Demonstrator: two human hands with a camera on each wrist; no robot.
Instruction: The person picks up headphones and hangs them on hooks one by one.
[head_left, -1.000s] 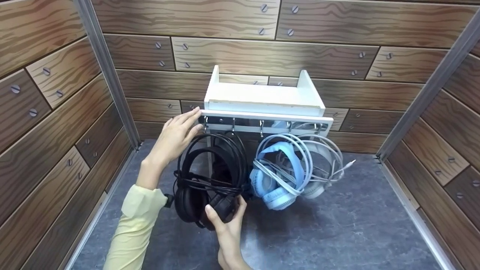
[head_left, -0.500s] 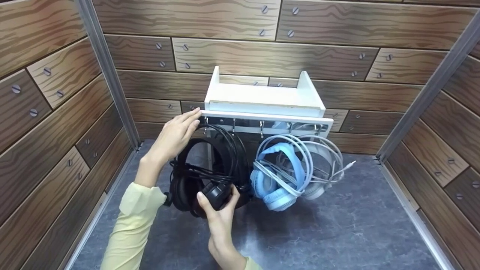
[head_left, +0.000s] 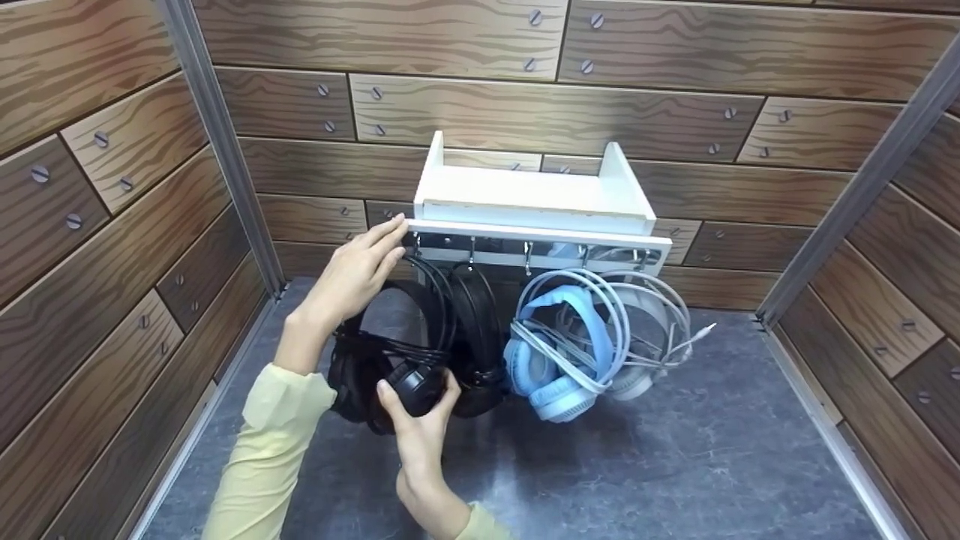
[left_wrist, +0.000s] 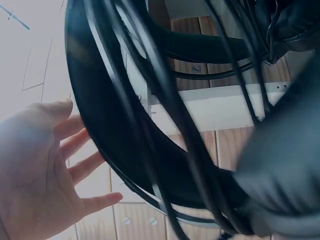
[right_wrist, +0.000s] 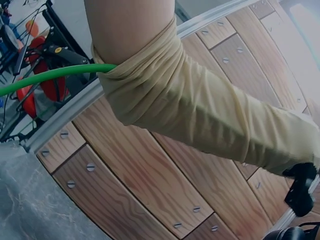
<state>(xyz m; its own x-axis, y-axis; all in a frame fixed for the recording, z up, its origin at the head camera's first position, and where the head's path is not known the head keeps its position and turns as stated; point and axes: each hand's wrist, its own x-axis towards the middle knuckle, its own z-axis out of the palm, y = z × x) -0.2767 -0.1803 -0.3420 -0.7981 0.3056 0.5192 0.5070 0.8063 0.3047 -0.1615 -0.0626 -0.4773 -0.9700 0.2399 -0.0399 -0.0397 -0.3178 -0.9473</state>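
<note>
My right hand point(head_left: 424, 431) grips an ear cup of black headphones point(head_left: 412, 384), thumb on one side and fingers on the other. Their coiled cable reaches up near the leftmost hook point(head_left: 417, 244); whether it hangs there I cannot tell. My left hand point(head_left: 349, 274) rests with straight fingers on the left end of the white rack's front bar point(head_left: 540, 232). The left wrist view shows that left hand point(left_wrist: 42, 172) with fingers spread, behind the black headband point(left_wrist: 95, 95). A second pair of black headphones point(head_left: 474, 311) hangs just right of the held pair.
Light blue headphones point(head_left: 589, 315) and grey-white headphones point(head_left: 632, 384) hang at the rack's right, cables coiled. A white shelf point(head_left: 517, 187) tops the rack. Wood-patterned walls point(head_left: 300, 165) surround the grey floor point(head_left: 675, 465). A yellow sleeve point(right_wrist: 200, 110) crosses the right wrist view.
My right hand has moved left and slightly up with the black headphones, exposing more of the second black pair. The left hand stays on the bar's end.
</note>
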